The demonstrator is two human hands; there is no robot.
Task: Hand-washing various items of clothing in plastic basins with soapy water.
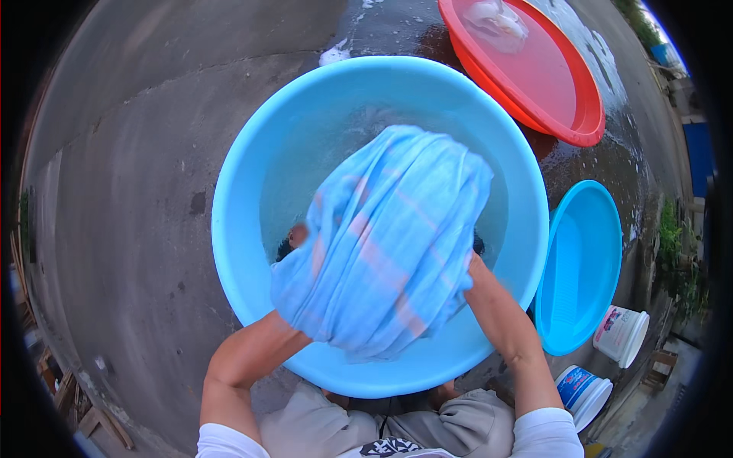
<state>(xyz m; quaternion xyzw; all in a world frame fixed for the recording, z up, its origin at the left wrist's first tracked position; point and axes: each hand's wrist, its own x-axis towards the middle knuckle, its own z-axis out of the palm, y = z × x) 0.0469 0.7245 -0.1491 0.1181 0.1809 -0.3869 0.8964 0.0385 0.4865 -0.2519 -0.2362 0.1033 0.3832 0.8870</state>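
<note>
A large light-blue plastic tub [240, 229] of cloudy water stands before me. Over it, a bunched blue cloth [395, 229] with pink stripes is draped across my hands and wrists, held up between my arms. My left hand [298, 235] is mostly under the cloth; only blurred fingers show past its left edge. The cloth also covers my right hand [474, 269], leaving just the wrist area in sight at its right edge. Small dark patches [283, 249] show beside the cloth, too little to identify.
At the upper right, a red basin [550, 80] holds water and a whitish item [497, 20]. A blue oval basin with a ribbed washboard [578, 269] leans by the tub's right side. Two lidded plastic buckets [618, 335] stand nearby. The concrete floor [131, 229] is wet and foamy at the top.
</note>
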